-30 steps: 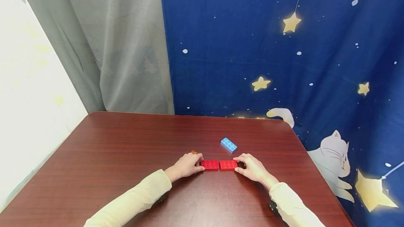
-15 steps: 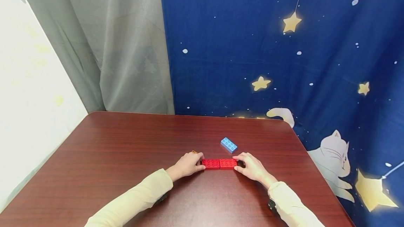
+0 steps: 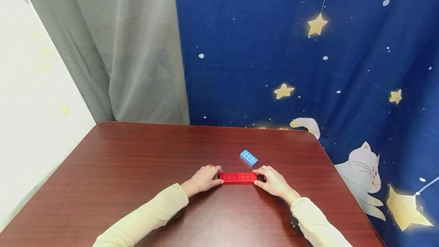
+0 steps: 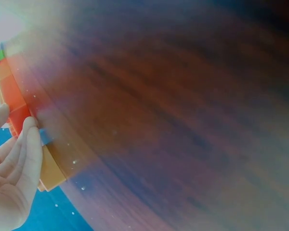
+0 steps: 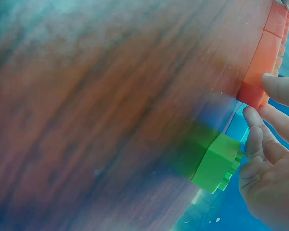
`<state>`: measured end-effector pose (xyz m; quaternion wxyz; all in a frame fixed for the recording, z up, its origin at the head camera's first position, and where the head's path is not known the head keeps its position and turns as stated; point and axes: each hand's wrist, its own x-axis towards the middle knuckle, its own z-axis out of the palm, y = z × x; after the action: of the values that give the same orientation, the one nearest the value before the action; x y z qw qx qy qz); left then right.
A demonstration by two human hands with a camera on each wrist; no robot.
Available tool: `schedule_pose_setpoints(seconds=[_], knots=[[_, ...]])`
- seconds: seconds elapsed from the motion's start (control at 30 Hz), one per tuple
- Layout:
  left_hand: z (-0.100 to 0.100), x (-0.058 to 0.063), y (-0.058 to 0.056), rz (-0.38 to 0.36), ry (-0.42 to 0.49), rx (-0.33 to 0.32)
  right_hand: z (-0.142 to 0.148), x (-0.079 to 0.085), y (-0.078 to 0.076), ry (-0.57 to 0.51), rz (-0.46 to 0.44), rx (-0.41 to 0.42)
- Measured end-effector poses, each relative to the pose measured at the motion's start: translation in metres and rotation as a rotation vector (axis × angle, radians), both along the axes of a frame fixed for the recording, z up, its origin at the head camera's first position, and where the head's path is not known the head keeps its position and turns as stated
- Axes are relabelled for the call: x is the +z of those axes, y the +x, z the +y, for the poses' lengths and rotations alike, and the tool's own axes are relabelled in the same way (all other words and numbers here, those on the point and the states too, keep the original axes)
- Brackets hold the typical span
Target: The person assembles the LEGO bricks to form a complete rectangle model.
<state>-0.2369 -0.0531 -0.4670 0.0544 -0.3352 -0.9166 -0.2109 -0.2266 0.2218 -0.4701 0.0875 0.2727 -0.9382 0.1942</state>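
Two red toy building bricks lie end to end on the table, studs up, their inner ends meeting. My left hand (image 3: 204,178) pinches the outer end of the left red brick (image 3: 229,178) between thumb and fingers. At the other end, my right hand (image 3: 272,182) holds the right red brick (image 3: 247,178) the same way. A blue brick (image 3: 248,157) lies just behind them. Close behind my left fingers is an orange brick (image 4: 52,171), mostly covered by the hand in the head view. A green brick (image 5: 216,161) sits by my right hand, hidden from the head view.
The brown wooden table (image 3: 144,151) extends around the bricks to a rounded back edge. Beyond it hang a grey curtain (image 3: 147,68) and a blue curtain (image 3: 240,48) with stars and a white cat.
The two red bricks have come together, closing the small gap between them. Both hands have shifted slightly inward and away from the person, still holding the bricks. The blue brick has stayed put.
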Motion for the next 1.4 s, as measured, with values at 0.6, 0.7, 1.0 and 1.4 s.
schedule_pose_setpoints(seconds=[0.6, 0.7, 1.0, 1.4], knots=[[-0.0013, -0.0002, -0.0009, -0.007, 0.002, 0.002, -0.0004, -0.003, -0.0027, -0.019, 0.013, -0.004], [-0.0011, -0.0005, -0.0009, -0.015, 0.001, 0.005, 0.0003, -0.0036, -0.0032, -0.009, -0.007, -0.01], [-0.0008, -0.0008, -0.0011, -0.026, 0.007, 0.004, 0.0006, -0.0041, -0.0031, -0.031, -0.015, -0.013], [-0.0004, 0.0003, -0.0004, -0.028, 0.005, 0.01, -0.0001, -0.0008, -0.0036, -0.05, -0.052, -0.035]])
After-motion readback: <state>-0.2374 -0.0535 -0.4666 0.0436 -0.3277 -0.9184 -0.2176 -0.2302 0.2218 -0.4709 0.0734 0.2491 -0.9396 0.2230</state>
